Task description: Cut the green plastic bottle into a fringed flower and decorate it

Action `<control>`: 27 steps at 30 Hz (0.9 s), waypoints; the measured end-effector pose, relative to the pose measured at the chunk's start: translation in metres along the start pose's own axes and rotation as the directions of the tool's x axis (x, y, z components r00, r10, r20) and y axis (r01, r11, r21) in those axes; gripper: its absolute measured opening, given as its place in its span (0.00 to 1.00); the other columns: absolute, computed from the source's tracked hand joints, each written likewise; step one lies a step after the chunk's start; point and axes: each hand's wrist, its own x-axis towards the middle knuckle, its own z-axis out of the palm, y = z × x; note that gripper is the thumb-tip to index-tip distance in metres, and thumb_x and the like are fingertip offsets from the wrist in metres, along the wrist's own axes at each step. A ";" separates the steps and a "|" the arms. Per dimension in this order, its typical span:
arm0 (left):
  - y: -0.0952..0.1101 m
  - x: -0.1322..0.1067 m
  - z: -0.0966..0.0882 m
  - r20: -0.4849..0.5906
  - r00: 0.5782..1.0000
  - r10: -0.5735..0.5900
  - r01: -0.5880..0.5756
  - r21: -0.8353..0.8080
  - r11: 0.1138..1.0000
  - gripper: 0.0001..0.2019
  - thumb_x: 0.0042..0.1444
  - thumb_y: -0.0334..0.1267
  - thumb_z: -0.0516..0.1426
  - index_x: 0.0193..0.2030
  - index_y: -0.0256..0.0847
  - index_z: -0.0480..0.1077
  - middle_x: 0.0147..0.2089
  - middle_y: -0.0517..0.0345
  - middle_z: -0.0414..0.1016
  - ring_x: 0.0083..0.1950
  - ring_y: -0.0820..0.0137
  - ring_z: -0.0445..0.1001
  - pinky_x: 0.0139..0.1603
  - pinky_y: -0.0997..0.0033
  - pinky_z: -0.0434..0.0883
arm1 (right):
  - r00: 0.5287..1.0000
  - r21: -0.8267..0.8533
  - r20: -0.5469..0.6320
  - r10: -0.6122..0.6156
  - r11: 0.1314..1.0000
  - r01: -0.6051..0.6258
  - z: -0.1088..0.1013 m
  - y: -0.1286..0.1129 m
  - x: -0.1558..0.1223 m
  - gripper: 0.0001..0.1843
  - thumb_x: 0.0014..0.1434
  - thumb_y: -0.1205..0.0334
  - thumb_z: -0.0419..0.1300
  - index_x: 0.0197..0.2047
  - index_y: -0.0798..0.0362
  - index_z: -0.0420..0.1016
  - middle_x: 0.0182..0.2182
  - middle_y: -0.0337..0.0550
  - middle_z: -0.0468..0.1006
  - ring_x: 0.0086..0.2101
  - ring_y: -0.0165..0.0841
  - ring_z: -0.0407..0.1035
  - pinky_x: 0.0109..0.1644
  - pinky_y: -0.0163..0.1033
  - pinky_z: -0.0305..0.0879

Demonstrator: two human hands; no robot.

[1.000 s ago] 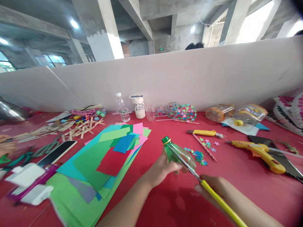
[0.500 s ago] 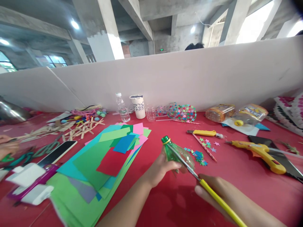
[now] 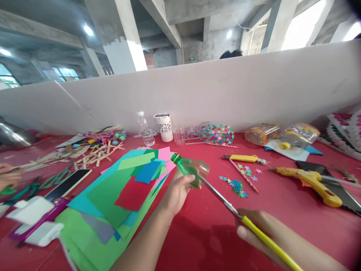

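My left hand [image 3: 177,188] is wrapped around the green plastic bottle top [image 3: 187,167], which has a green cap at its neck. The bottle piece lies tilted in the air, its clear cut end pointing right. My right hand [image 3: 254,222] grips a pair of scissors [image 3: 216,194] with long yellow handles. Their metal blades look closed together, and the tip is at the bottle piece close to my left fingers; I cannot tell whether it touches. Small star sequins [image 3: 237,186] lie on the red table just beyond the blades.
Stacked coloured paper [image 3: 109,195] lies left of my arm. A yellow utility knife [image 3: 244,158] and a glue gun [image 3: 310,180] are to the right. Along the white partition [image 3: 180,98] stand a water bottle [image 3: 146,130] and a cup [image 3: 164,128]. Another person's hand [image 3: 9,175] shows far left.
My left hand has moved the bottle piece left and slightly up, turning it. The scissors no longer lie across it; my right hand has shifted slightly right and down.
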 end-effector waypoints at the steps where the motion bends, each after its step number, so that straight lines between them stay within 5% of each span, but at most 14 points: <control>1: -0.001 0.000 0.000 -0.001 1.000 -0.001 0.001 0.007 1.000 0.12 0.51 0.29 0.57 0.45 0.39 0.68 0.38 0.57 0.74 0.36 0.70 0.73 0.33 0.72 0.71 | 1.000 0.000 0.002 -0.001 1.000 0.001 0.000 0.000 0.000 0.23 0.59 0.40 0.55 0.31 0.52 0.75 0.26 0.39 0.78 0.28 0.33 0.71 0.29 0.28 0.66; 13: -0.002 -0.002 0.003 0.038 0.999 -0.010 0.009 0.036 0.999 0.16 0.52 0.30 0.56 0.48 0.41 0.66 0.33 0.59 0.73 0.32 0.71 0.73 0.31 0.72 0.70 | 0.998 -0.103 0.049 0.041 0.994 -0.036 -0.001 -0.014 0.004 0.28 0.59 0.36 0.47 0.29 0.51 0.74 0.26 0.43 0.78 0.28 0.35 0.72 0.25 0.31 0.62; 19: 0.000 -0.001 0.005 0.053 0.999 -0.006 0.003 0.057 0.998 0.15 0.52 0.29 0.55 0.48 0.41 0.66 0.34 0.59 0.72 0.32 0.71 0.72 0.30 0.72 0.69 | 0.990 -0.069 -0.082 0.110 0.991 -0.116 0.002 -0.018 0.005 0.33 0.55 0.30 0.46 0.24 0.51 0.73 0.24 0.44 0.78 0.27 0.37 0.72 0.23 0.32 0.61; 27: 0.001 -0.001 0.006 0.039 0.999 -0.012 0.010 0.056 0.998 0.11 0.52 0.28 0.55 0.42 0.40 0.66 0.33 0.60 0.70 0.30 0.73 0.71 0.29 0.73 0.69 | 0.978 -0.065 -0.115 0.172 0.982 -0.180 0.006 -0.019 0.004 0.33 0.53 0.28 0.46 0.23 0.50 0.70 0.22 0.43 0.75 0.26 0.35 0.70 0.23 0.33 0.59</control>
